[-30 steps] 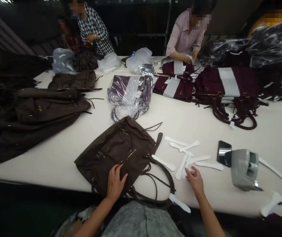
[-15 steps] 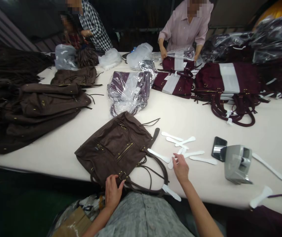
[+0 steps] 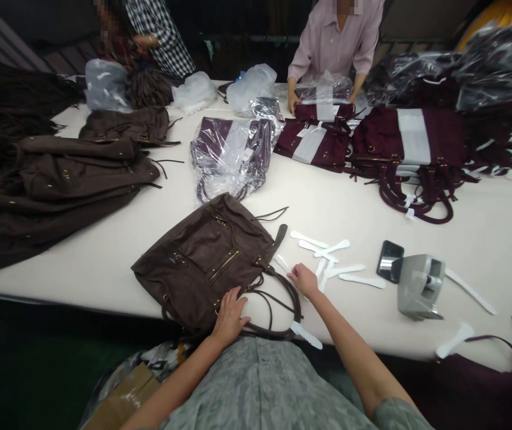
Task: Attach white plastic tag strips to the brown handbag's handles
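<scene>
White table [image 3: 103, 269]: left hand [image 3: 230, 316] presses brown bag [image 3: 206, 260]; right hand [image 3: 304, 279] touches white strips [image 3: 327, 269].

A bag-packing workshop: stacked brown bags [image 3: 58, 185], plastic-wrapped maroon bags [image 3: 233, 155], long table [image 3: 340, 197]

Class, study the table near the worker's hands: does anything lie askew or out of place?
Yes: one white strip lies apart from the other white strips, poking past the table edge under the brown bag handles.

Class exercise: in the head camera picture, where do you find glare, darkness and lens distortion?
Head view: glare on the clear plastic bag over a purple handbag; the white table is bright, the surroundings dark; the table edge bows, wide-angle distortion; the brown suede handbag is sharp.
</scene>
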{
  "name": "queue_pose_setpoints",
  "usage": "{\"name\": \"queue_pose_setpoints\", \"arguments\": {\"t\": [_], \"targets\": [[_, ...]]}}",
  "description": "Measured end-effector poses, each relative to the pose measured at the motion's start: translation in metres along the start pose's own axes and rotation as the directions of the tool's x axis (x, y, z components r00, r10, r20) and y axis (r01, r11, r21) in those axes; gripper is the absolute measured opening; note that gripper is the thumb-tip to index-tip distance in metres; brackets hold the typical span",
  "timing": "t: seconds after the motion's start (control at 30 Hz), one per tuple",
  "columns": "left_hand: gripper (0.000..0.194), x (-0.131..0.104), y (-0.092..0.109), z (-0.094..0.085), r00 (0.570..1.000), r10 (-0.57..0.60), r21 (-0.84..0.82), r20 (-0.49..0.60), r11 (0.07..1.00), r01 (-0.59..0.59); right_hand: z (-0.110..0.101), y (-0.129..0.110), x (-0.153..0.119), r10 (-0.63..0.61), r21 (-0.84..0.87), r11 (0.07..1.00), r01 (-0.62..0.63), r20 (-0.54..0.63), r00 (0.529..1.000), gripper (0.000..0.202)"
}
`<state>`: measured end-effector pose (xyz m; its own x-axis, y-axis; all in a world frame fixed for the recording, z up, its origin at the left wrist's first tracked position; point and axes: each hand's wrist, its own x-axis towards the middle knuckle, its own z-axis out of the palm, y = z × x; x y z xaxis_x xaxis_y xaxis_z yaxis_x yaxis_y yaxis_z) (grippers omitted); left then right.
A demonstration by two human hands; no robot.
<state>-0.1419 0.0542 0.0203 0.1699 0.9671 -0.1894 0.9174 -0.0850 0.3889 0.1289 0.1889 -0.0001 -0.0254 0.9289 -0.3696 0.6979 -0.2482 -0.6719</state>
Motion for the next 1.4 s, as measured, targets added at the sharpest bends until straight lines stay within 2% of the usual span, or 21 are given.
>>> {"name": "queue_pose_setpoints", "arguments": {"t": [0.17, 0.3, 0.43, 0.53, 0.63, 0.7, 0.8, 0.87, 0.93, 1.0, 1.07, 1.13, 1.2, 1.33, 1.4], "targets": [[0.028, 0.011, 0.010, -0.003, 0.996, 0.035, -0.083, -0.084, 0.996, -0.042, -0.021, -0.001, -0.006, 0.130, 0.320, 0.945, -0.067, -0.181, 0.975, 0.020], [0.028, 0.024, 0.013, -0.004, 0.995, 0.051, -0.095, -0.089, 0.994, -0.060, -0.033, 0.011, -0.025, 0.294, 0.608, 0.791, -0.064, -0.286, 0.912, 0.024], [0.037, 0.036, 0.007, 0.001, 0.995, 0.052, -0.049, -0.089, 0.997, -0.057, -0.046, 0.034, -0.040, 0.455, 0.796, 0.604, -0.026, -0.319, 0.831, 0.032], [0.049, 0.040, 0.000, 0.004, 0.993, 0.014, 0.009, -0.119, 1.000, -0.013, -0.060, 0.048, -0.045, 0.507, 0.887, 0.461, 0.028, -0.289, 0.812, 0.038], [0.055, 0.041, -0.008, 0.004, 0.987, -0.033, 0.059, -0.159, 0.997, 0.043, -0.072, 0.054, -0.055, 0.517, 0.940, 0.342, 0.017, -0.203, 0.831, 0.041], [0.056, 0.042, -0.012, 0.002, 0.985, -0.040, 0.077, -0.166, 0.996, 0.053, -0.073, 0.055, -0.067, 0.517, 0.957, 0.286, -0.049, -0.111, 0.849, 0.042], [0.052, 0.046, -0.018, -0.002, 0.988, -0.029, 0.077, -0.153, 0.996, 0.041, -0.063, 0.051, -0.092, 0.518, 0.951, 0.234, -0.203, 0.055, 0.854, 0.038], [0.046, 0.049, -0.022, -0.005, 0.989, -0.031, 0.061, -0.144, 0.997, 0.040, -0.050, 0.048, -0.111, 0.532, 0.898, 0.289, -0.331, 0.136, 0.835, 0.041], [0.039, 0.050, -0.026, -0.009, 0.989, -0.050, 0.042, -0.137, 0.998, 0.056, -0.036, 0.046, -0.129, 0.552, 0.742, 0.500, -0.447, 0.125, 0.825, 0.047], [0.033, 0.050, -0.029, -0.011, 0.989, -0.075, 0.027, -0.129, 0.997, 0.079, -0.023, 0.047, -0.142, 0.534, 0.444, 0.739, -0.507, 0.073, 0.842, 0.050], [0.029, 0.049, -0.031, -0.013, 0.989, -0.088, 0.017, -0.116, 0.996, 0.090, -0.012, 0.048, -0.150, 0.487, 0.151, 0.857, -0.493, 0.079, 0.870, 0.053], [0.028, 0.048, -0.032, -0.013, 0.990, -0.091, 0.010, -0.107, 0.996, 0.093, -0.004, 0.048, -0.152, 0.451, -0.043, 0.892, -0.449, 0.117, 0.885, 0.058], [0.028, 0.048, -0.031, -0.013, 0.990, -0.095, 0.004, -0.102, 0.995, 0.096, 0.002, 0.047, -0.149, 0.434, -0.137, 0.899, -0.416, 0.152, 0.888, 0.058], [0.027, 0.049, -0.029, -0.014, 0.990, -0.107, -0.010, -0.095, 0.994, 0.107, 0.007, 0.038, -0.138, 0.448, -0.120, 0.894, -0.431, 0.238, 0.862, 0.037], [0.026, 0.050, -0.029, -0.016, 0.990, -0.110, -0.023, -0.087, 0.994, 0.109, 0.007, 0.033, -0.135, 0.427, -0.088, 0.904, -0.419, 0.251, 0.869, 0.025]]}}
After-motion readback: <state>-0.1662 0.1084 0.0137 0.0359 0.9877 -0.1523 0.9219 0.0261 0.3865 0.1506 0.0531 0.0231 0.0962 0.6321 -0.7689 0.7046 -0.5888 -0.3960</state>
